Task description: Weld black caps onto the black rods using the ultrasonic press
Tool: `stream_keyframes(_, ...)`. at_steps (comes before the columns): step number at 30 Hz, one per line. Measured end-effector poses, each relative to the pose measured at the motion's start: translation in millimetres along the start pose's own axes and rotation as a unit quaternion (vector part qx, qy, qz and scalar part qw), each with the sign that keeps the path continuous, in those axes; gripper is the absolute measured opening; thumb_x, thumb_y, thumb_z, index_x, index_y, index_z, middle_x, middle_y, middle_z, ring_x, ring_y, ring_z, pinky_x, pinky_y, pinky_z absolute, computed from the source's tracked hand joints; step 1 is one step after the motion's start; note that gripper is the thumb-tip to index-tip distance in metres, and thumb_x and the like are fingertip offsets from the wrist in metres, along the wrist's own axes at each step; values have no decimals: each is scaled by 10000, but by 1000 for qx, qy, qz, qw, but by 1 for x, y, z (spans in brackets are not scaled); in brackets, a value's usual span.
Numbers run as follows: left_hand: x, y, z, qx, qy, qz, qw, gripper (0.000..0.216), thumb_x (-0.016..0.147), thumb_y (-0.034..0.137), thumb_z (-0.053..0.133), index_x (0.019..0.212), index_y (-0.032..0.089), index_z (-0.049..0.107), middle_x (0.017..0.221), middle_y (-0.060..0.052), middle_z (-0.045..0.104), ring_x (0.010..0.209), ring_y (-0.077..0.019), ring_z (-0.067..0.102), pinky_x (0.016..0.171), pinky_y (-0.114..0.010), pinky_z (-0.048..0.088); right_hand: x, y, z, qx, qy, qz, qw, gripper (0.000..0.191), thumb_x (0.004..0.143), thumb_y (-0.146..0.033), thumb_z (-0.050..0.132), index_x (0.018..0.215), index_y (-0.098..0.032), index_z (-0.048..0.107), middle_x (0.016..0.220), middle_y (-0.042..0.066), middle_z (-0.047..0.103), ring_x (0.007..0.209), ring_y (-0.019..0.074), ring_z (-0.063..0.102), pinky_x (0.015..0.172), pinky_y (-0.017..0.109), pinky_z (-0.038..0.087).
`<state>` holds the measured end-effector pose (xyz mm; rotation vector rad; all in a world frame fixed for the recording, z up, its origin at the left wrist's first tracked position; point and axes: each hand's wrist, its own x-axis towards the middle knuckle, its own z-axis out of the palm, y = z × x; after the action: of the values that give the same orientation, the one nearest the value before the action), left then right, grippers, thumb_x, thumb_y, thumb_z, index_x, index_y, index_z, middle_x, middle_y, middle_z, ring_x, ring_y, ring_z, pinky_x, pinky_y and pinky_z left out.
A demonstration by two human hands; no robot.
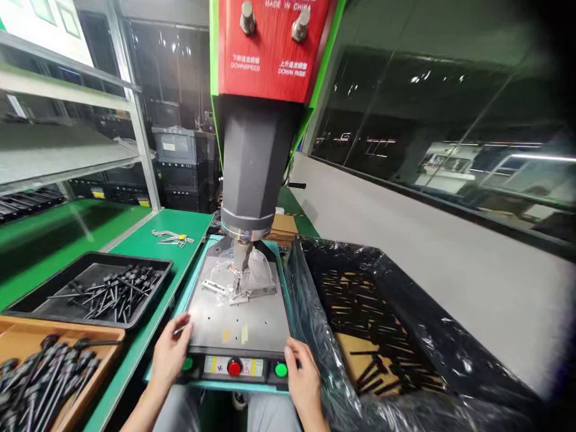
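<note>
My left hand (170, 353) rests at the left front corner of a press machine's metal base plate (216, 327), its fingers loosely curved and apart, holding nothing. Partly behind it shows a green button (187, 363). On the other side, my right hand (304, 377) is beside the right green button (281, 369), thumb and fingers apart, with nothing in it. Between the hands, a red button (234, 367) sits on the front panel. The machine's metal horn (243, 255) points down at a small metal fixture (238, 294) wrapped around with clear plastic film.
At left, a black tray (40, 303) and an orange tray (114, 343) hold piles of black stemmed parts. Pliers (168, 235) lie on the green table (180, 219). A box lined with black plastic (310, 312) holds rows of dark parts at right. The red machine head (265, 66) towers above.
</note>
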<state>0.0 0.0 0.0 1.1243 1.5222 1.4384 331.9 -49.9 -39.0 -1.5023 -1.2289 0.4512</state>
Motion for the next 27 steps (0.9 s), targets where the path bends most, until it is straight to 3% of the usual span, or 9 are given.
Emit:
stream_keyframes(5,24,22,58,-150,-62,-142,977,489,722,372,795,1128,181,599,1217,-129,649,1114,-240,632,950,-349,511,33,-34,49,55,-130,21,990,447,869,-505,542,1083,-152,713,1048,148,735,935,281,700,824,380,564)
stream_keyframes(9,37,38,82,-246,-98,-256,930,316,804,369,725,1004,155,607,1094,-127,684,869,-195,707,686,-271,576,63,-45,84,57,-161,-17,985,395,865,-423,518,1083,-160,716,986,118,750,879,270,703,803,386,559)
stream_keyframes(14,42,55,87,-291,-97,-228,924,237,732,234,793,860,147,613,774,-21,669,606,-90,650,500,-140,497,95,-51,114,59,-143,-48,987,434,861,-356,464,1154,-117,677,830,94,733,724,237,674,717,361,550)
stream_keyframes(22,42,71,82,-279,-121,-183,935,334,662,325,843,849,153,627,690,4,652,595,-89,635,507,-142,495,129,-83,134,38,-40,-137,989,477,856,-335,554,1317,-214,577,1181,128,587,1056,260,593,971,406,464)
stream_keyframes(27,48,78,84,-278,-121,-172,937,365,626,341,863,821,149,621,681,7,651,577,-80,626,513,-146,485,153,-102,143,42,-68,-171,982,339,788,-307,652,1112,-219,700,1174,121,589,1122,270,569,1028,398,428)
